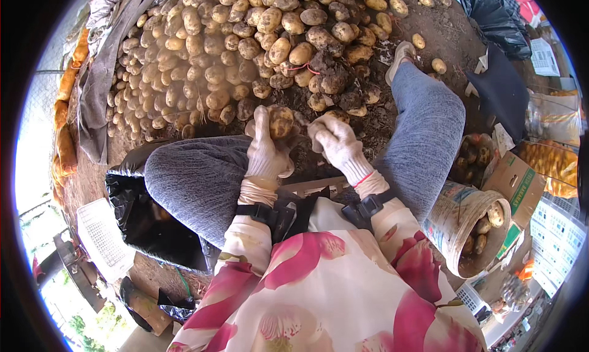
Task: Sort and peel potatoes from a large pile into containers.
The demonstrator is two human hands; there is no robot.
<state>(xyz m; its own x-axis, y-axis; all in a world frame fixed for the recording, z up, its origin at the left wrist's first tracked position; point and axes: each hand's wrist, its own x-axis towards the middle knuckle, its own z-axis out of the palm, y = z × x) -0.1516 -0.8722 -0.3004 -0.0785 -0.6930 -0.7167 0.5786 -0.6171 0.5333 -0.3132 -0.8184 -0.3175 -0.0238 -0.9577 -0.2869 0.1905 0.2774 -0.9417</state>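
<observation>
A large heap of soil-covered potatoes (193,71) lies on the ground before me. My left hand (268,149), in a pale knit glove, holds a potato (280,121) upright near the heap's lower edge. To its right is my right hand (335,138), also gloved, with its fingers curled around the end of a small, dirt-coloured thing (301,118) that points at the potato; I cannot tell what it is. Another potato (338,116) lies just beyond the right hand. Dark clods cling to potatoes at the heap's right side.
My bent knees flank the hands. At the right stand a white bucket (478,232) with potatoes inside, a cardboard box (515,182) and netted sacks (550,161). To the left are a container lined with black plastic (152,223) and a white plastic crate (105,239). Loose potatoes (438,66) lie beyond my right foot.
</observation>
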